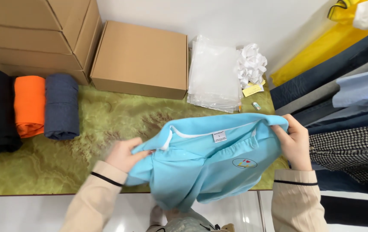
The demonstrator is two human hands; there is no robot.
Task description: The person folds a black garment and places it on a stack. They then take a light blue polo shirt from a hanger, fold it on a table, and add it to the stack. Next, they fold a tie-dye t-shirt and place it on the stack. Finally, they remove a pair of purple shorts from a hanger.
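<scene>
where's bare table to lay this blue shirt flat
Bare green table lies between the rolled garments, the flat cardboard box and the light blue shirt. It is crowded behind, around the plastic bags, and right, by the hanging clothes.

Both arms wear soft cream sleeves. Each sleeve has a thin dark line near the left hand [124, 155] and right hand [296, 144], maybe a cuff seam.

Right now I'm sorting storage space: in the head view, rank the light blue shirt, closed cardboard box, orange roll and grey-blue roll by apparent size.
1. Light blue shirt, though it is nearest the camera.
2. Closed cardboard box.
3. Orange roll and grey-blue roll: too alike to rank.
</scene>
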